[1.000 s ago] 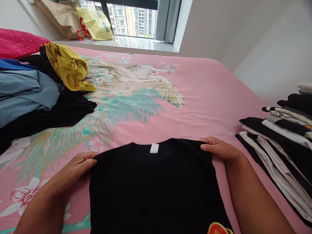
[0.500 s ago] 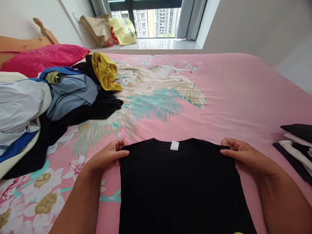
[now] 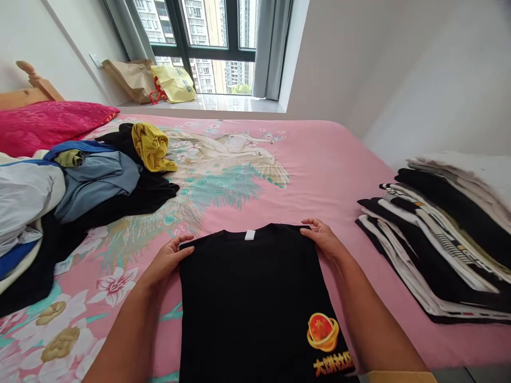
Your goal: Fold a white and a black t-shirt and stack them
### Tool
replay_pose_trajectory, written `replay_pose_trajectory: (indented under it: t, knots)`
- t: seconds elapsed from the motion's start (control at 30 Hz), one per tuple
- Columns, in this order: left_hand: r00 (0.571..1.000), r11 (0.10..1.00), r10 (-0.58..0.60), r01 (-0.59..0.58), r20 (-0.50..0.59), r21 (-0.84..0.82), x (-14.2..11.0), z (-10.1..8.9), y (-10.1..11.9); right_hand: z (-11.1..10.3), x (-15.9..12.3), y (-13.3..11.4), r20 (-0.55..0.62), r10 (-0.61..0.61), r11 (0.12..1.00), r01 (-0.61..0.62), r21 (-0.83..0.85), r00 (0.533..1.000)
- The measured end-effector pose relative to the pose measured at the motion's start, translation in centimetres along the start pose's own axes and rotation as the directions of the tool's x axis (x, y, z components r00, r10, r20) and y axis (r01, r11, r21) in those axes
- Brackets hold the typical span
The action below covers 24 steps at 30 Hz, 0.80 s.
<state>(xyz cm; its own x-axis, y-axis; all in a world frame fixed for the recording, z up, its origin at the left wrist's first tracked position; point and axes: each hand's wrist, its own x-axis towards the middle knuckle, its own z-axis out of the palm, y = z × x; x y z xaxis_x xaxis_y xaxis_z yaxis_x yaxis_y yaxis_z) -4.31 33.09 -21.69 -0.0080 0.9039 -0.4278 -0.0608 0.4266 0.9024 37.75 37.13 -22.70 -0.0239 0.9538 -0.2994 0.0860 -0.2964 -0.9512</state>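
A black T-shirt (image 3: 247, 298) lies flat on the pink bedsheet (image 3: 339, 170), its sides folded in, a white label at the collar and an orange print near its lower right. My left hand (image 3: 170, 258) pinches the shirt's top left corner. At the top right corner, my right hand (image 3: 323, 236) grips the cloth with curled fingers. Both hands rest on the bed at the shirt's shoulder line.
A stack of folded black, white and striped clothes (image 3: 443, 239) lies at the right. A loose heap of unfolded clothes (image 3: 91, 181), with a yellow garment (image 3: 151, 146) on top, is at the left beside a magenta pillow (image 3: 48, 125). Paper bags (image 3: 155, 82) stand on the window sill.
The view has pulled back and turned right, so the folded stack and the shirt's orange print show again. Both hands keep their hold on the shirt's top corners.
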Motion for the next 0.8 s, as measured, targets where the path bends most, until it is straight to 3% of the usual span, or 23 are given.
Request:
replay_pose_trajectory:
  t: [0.07, 0.1, 0.13, 0.2, 0.23, 0.3, 0.37, 0.4, 0.5, 0.6, 0.67, 0.73, 0.8]
  knots:
    - [0.985, 0.994, 0.097, -0.102, -0.145, -0.030, -0.1, 0.6, -0.5, 0.1, -0.2, 0.1, -0.150, -0.058, 0.996, 0.048, -0.071, 0.987]
    - [0.957, 0.988, 0.145, -0.151, -0.250, -0.005, -0.4, 0.8, -0.6, 0.1, -0.5, 0.0, -0.247, -0.091, 0.987, 0.054, -0.152, 0.965]
    - [0.912, 0.980, 0.200, -0.188, -0.357, 0.068, -0.9, 1.2, -0.7, 0.2, -1.1, -0.2, -0.341, -0.142, 0.966, 0.055, -0.251, 0.929]
    - [0.774, 0.913, 0.382, -0.232, -0.505, 0.335, -2.7, 2.2, -0.6, 0.8, -2.8, -0.9, -0.452, -0.306, 0.892, 0.086, -0.443, 0.838]
    - [0.711, 0.832, 0.508, -0.257, -0.487, 0.492, -3.9, 3.0, -0.7, 1.3, -4.0, -1.2, -0.446, -0.406, 0.840, 0.132, -0.527, 0.798]
    - [0.646, 0.558, 0.723, -0.336, -0.245, 0.759, -6.8, 4.8, -1.4, 2.9, -6.9, -1.2, -0.303, -0.582, 0.692, 0.264, -0.672, 0.755]
    - [0.657, 0.256, 0.749, -0.404, 0.085, 0.878, -9.7, 6.6, -3.2, 4.7, -9.9, 0.0, -0.079, -0.642, 0.515, 0.353, -0.781, 0.762]
    - [0.682, 0.147, 0.709, -0.392, 0.179, 0.908, -11.1, 7.3, -4.5, 5.3, -11.3, 1.1, 0.005, -0.619, 0.439, 0.352, -0.827, 0.785]
    - [0.754, 0.019, 0.622, -0.282, 0.210, 0.959, -14.4, 7.6, -8.9, 5.8, -14.6, 5.4, -0.012, -0.494, 0.346, 0.184, -0.920, 0.869]
    - [0.772, 0.027, 0.613, -0.233, 0.168, 0.972, -16.9, 6.6, -11.8, 4.4, -16.6, 8.8, -0.064, -0.457, 0.330, 0.102, -0.939, 0.887]
    - [0.764, 0.108, 0.637, -0.220, 0.102, 0.969, -18.6, 6.0, -12.6, 3.3, -18.1, 9.5, -0.102, -0.465, 0.356, 0.080, -0.931, 0.880]
    - [0.753, 0.274, 0.657, -0.210, -0.024, 0.939, -20.1, 5.9, -12.9, 2.5, -20.0, 9.4, -0.181, -0.443, 0.418, 0.024, -0.908, 0.878]
    - [0.763, 0.507, 0.616, -0.191, -0.198, 0.840, -21.5, 6.0, -13.3, 2.0, -22.0, 8.6, -0.241, -0.351, 0.502, -0.035, -0.864, 0.905]
